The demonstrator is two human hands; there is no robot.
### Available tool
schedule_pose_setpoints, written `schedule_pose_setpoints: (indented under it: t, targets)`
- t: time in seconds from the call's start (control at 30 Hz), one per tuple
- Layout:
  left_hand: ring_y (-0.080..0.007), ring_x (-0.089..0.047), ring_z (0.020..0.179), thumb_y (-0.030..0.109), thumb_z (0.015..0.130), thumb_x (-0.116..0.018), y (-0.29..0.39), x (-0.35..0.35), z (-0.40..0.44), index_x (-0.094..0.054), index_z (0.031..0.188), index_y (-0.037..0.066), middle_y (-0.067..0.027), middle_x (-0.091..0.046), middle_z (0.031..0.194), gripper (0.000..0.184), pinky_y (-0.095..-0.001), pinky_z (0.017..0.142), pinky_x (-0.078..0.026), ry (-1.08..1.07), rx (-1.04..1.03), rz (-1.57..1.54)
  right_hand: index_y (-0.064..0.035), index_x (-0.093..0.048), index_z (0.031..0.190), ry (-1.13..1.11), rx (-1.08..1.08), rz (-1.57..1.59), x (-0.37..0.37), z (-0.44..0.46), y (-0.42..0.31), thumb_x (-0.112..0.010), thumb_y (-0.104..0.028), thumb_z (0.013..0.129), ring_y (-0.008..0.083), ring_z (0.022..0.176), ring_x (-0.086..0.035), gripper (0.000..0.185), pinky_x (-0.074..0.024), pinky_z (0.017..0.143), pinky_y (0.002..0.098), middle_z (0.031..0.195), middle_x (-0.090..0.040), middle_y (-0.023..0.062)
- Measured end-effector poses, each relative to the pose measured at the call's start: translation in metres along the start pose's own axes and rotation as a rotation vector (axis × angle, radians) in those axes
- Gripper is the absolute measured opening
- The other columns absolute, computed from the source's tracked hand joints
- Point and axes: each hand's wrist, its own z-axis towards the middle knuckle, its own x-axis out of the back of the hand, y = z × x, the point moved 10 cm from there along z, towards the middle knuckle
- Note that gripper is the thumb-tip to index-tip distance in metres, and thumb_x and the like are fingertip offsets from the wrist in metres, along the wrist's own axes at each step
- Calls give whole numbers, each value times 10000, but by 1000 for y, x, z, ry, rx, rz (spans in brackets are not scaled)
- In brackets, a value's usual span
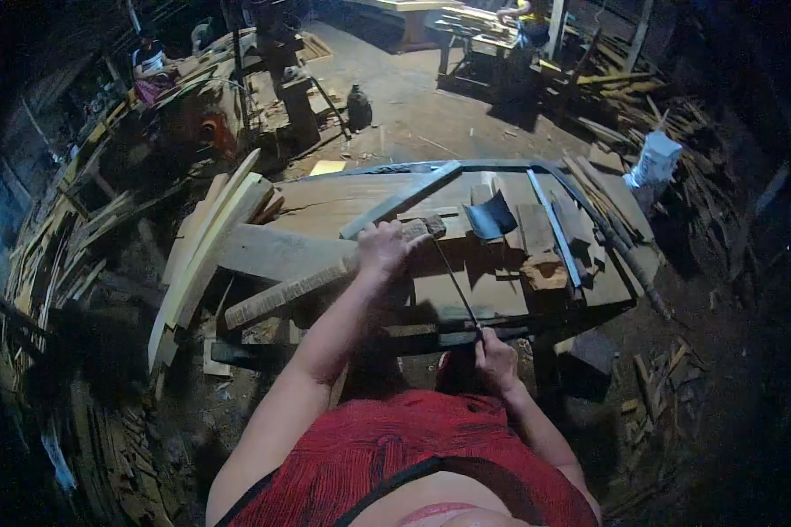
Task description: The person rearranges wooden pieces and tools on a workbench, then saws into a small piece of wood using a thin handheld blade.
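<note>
My left hand (382,249) is closed over the upper part of a long wooden strip (294,294) with a rough, patterned face. The strip lies slanted across the workbench, its far end just beyond my fingers. A thin, dark, rod-like tool (457,285) is gripped in my right hand (497,358) at the bench's near edge. Its tip reaches up to the strip's far end, close to my left thumb; whether it touches cannot be made out. A wide pale board (281,250) lies beside the strip.
On the workbench (325,198) are a curved dark sheet (490,216), a wooden block with a hollow (545,272) and a metal bar (554,227). Long planks (204,255) lean at the left. A white bag (655,159) stands at right. Farther back, a person (152,63) sits among timber.
</note>
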Motion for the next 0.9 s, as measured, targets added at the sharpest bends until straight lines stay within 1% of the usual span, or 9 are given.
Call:
schedule_pose_setpoints:
  t: [0.17, 0.23, 0.3, 0.43, 0.5, 0.57, 0.7, 0.83, 0.9]
  targets:
    - [-317, -590, 733, 655, 702, -494, 8, 14, 0, -606, 774, 49, -126, -600, 733, 620, -415, 623, -456, -74, 9, 36, -54, -532, 916, 7, 71, -59, -1, 26, -17, -477, -144, 803, 344, 642, -603, 155, -470, 527, 448, 695, -592, 188]
    - [-313, -588, 761, 648, 717, -483, 7, 6, -1, -597, 801, 43, -132, -602, 763, 621, -412, 646, -455, -116, -4, 25, -48, -544, 890, -194, 98, -263, -36, 68, -27, -478, -130, 788, 308, 594, -602, 146, -461, 481, 401, 695, -597, 151]
    - [-311, -586, 785, 646, 721, -483, 4, 3, -1, -590, 818, 43, -136, -602, 782, 620, -404, 673, -457, -102, 37, 35, -46, -578, 855, 341, 560, -765, -83, 97, -43, -500, -144, 758, 243, 551, -587, 159, -451, 458, 343, 708, -593, 111]
    - [-318, -582, 808, 646, 721, -485, 2, 3, -2, -590, 827, 44, -141, -601, 798, 620, -403, 699, -456, -171, 54, 62, -37, -589, 868, 93, 305, -316, -36, 117, -69, -521, -158, 724, 205, 505, -559, 200, -439, 429, 310, 718, -581, 98]
    - [-321, -581, 813, 645, 720, -486, 4, 7, -3, -591, 833, 46, -149, -599, 797, 619, -403, 708, -456, -127, 25, 10, -70, -507, 959, 119, 218, -73, -18, 84, -52, -444, -154, 826, 349, 622, -589, 169, -453, 511, 438, 683, -580, 193]
    - [-321, -581, 809, 646, 716, -489, -1, -2, -1, -595, 835, 48, -149, -602, 800, 619, -404, 701, -457, -140, 41, 1, -89, -508, 962, -133, 33, -201, -28, 49, -20, -473, -164, 816, 363, 614, -581, 167, -453, 518, 438, 689, -579, 188]
    - [-315, -583, 782, 651, 702, -501, 1, -3, 0, -601, 826, 48, -141, -609, 804, 624, -413, 665, -458, -165, 74, -17, -105, -512, 1016, 83, 86, 99, 3, -22, 0, -494, -178, 811, 376, 611, -577, 218, -452, 521, 449, 693, -583, 193]
    - [-304, -576, 808, 676, 698, -477, -4, 0, 1, -609, 825, 41, -135, -616, 821, 661, -417, 665, -445, -151, 103, -21, -99, -507, 1024, -8, 72, 93, -1, -9, -10, -489, -170, 808, 379, 641, -580, 228, -451, 542, 462, 689, -581, 198]
    - [-304, -574, 825, 694, 692, -462, -7, 7, 3, -615, 838, 43, -136, -618, 833, 685, -414, 675, -442, -111, 123, -19, -96, -510, 1035, -80, -73, 46, -9, 0, 6, -490, -172, 807, 384, 676, -581, 241, -447, 574, 480, 701, -582, 206]
